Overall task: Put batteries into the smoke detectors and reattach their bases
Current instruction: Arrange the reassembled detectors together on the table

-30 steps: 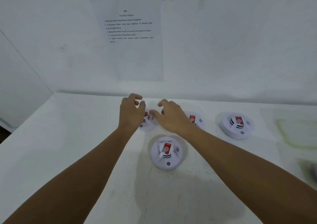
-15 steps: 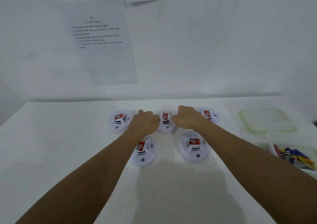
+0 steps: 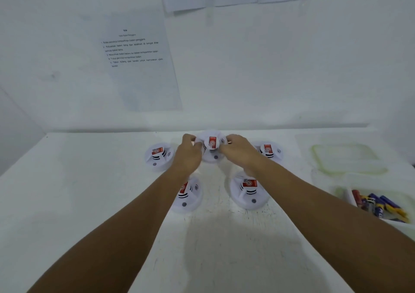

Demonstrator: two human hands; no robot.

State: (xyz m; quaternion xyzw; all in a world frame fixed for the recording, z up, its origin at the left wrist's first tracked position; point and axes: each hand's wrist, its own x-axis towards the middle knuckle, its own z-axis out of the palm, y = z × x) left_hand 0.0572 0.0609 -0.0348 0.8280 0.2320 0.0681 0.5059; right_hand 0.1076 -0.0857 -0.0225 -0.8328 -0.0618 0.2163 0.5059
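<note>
- A white table (image 3: pixel 89 202) is carrying five smoke detectors, a lid (image 3: pixel 345 158) and a tub of batteries (image 3: pixel 381 205) at the right.
- The left hand (image 3: pixel 188 155) and right hand (image 3: pixel 239 150) are curling their fingers round the middle back detector (image 3: pixel 212 150), gripping its sides.
- The other four detectors are lying around it.
</note>
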